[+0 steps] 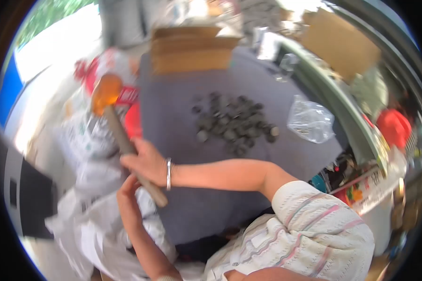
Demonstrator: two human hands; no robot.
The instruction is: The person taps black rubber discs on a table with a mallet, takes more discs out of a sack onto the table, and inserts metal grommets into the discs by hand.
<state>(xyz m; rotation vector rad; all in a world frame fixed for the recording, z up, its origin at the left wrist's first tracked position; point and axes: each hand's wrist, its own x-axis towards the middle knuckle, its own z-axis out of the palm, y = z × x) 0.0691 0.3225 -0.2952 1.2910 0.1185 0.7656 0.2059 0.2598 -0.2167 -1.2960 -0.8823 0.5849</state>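
A mallet (119,129) with an orange, see-through head and a long wooden handle slants across the left of the view. My right hand (147,161), below a silver bracelet, is closed around the middle of its handle. Lower down, my left hand (128,189) has its fingers curled against the handle, partly behind it. To the right of the mallet, a loose pile of small dark round pieces (229,122) lies on the grey-purple table surface (169,112). Motion blurs the pieces.
An open cardboard box (192,51) stands at the table's far edge. Right of the pile lies a clear plastic bag (310,119), with a clear cup (287,65) farther back. White plastic bags (91,140) crowd the left side. A green ledge (333,86) borders the right.
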